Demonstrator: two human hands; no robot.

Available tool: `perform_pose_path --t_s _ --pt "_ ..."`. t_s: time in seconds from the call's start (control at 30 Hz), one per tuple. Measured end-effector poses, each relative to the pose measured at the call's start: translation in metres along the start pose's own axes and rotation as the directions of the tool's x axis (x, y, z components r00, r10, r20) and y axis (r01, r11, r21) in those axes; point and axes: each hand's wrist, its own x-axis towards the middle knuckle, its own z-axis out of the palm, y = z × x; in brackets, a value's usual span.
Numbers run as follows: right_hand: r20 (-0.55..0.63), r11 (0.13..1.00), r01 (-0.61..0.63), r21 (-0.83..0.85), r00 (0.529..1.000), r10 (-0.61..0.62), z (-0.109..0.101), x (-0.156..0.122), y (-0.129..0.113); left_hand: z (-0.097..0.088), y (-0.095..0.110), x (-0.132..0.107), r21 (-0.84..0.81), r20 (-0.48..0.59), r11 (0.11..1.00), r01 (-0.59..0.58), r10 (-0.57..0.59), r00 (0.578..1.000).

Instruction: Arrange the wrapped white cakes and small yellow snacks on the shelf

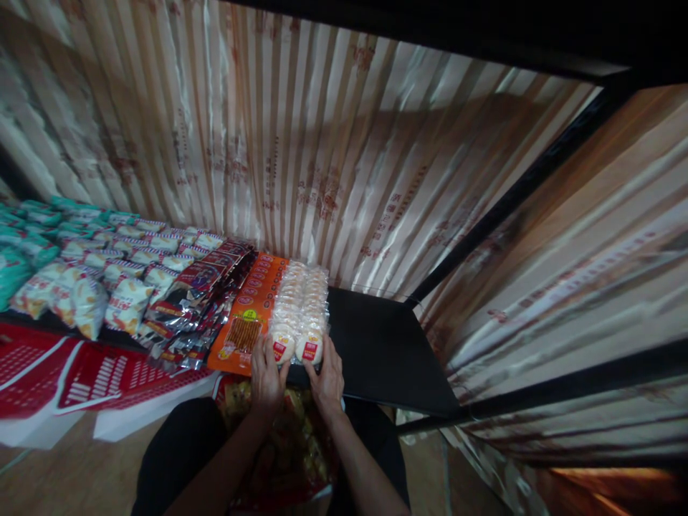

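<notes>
Two side-by-side rows of clear-wrapped round white rice crackers [299,304] stand packed on the black shelf, running from back to front. My left hand [267,373] has its thumb and fingers around the front left rice cracker packet [282,347], which shows a red label. Around the front right rice cracker packet [309,348] curl the thumb and fingers of my right hand [327,374]. Just left of the rows lies an orange snack bag [258,297] with brown sticks pictured on it, close to my left fingertips.
Dark foil bags [198,294], white snack bags [126,301] and green bags [29,247] fill the shelf's left. Right of the crackers is black shelf surface [387,351], bordered by a post [516,190]. Red baskets [97,373] stand below; gold packets [306,444] lie between my knees.
</notes>
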Motion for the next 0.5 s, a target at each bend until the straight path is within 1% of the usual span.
perform_pose_path --t_s 0.23,0.5 --pt "-0.034 0.999 0.021 0.039 0.999 -0.020 -0.002 -0.002 0.003 -0.004 0.001 -0.003 -0.006 -0.023 1.000 -0.010 0.009 1.000" --pt "-0.080 0.997 0.027 0.067 0.997 -0.022 -0.004 -0.013 0.004 -0.015 0.007 -0.009 0.035 0.011 0.998 -0.046 0.045 0.999"
